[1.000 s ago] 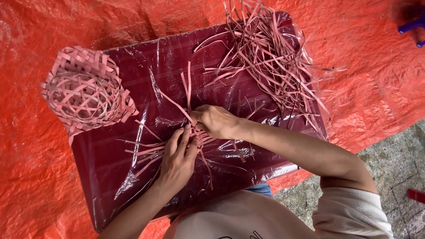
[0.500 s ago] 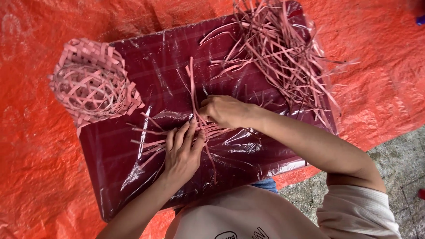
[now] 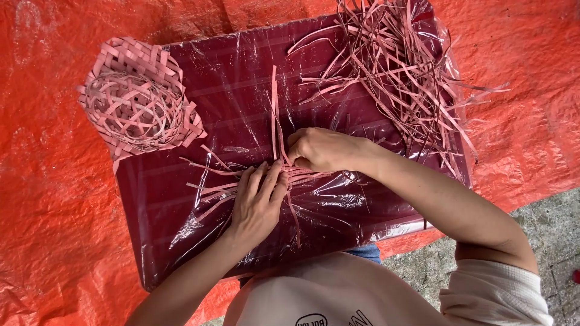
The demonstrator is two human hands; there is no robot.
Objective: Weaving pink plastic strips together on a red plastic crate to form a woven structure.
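Two woven pink baskets [image 3: 136, 99], nested, are seen at the board's [image 3: 181, 241] far left corner. Near its middle, crossed pink strips [image 3: 275, 130] are pressed flat under the left hand [image 3: 258, 202], fingers together, and pinched by the right hand [image 3: 320, 150]. Loose strips [image 3: 399, 66] are heaped at the far right corner.

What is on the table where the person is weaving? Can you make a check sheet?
Surface: dark red board wrapped in clear plastic film.
Job's things: crossed pink strips lying flat under both hands; one strip stands up between them.
Clutter: loose pile of pink strips at the far right; woven pink basket piece at the far left corner.
Hands: left hand presses flat on the strips; right hand pinches a strip.
Cables: nothing seen.
Surroundings: orange tarp; grey ground at the right.
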